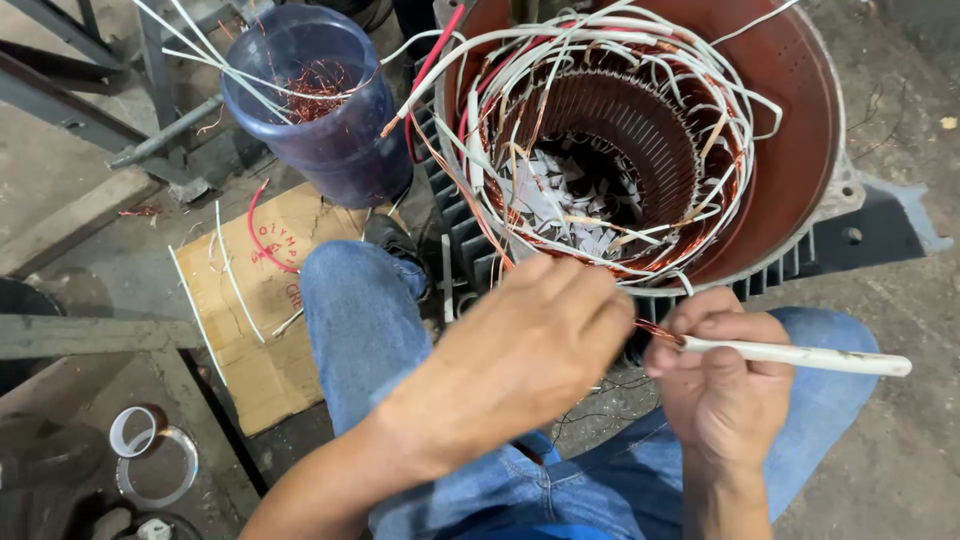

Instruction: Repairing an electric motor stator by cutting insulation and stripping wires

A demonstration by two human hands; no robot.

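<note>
A large red motor housing (800,110) stands open before me, its stator ringed with copper windings and white sleeved leads (600,60). White paper scraps (570,195) lie at its bottom. My right hand (725,375) pinches a white insulating sleeve (800,355) that points right, with bare copper strands (655,331) at its left end. My left hand (530,350) has its fingertips closed on those copper strands, just below the housing's front rim. Both hands hover above my knees in blue jeans (365,320).
A blue plastic bucket (320,100) with copper scraps and white sleeves stands at upper left. Flat cardboard (255,350) with loose wire bits lies on the concrete floor. Rolls of tape (150,450) rest at lower left, near metal frame bars (90,335).
</note>
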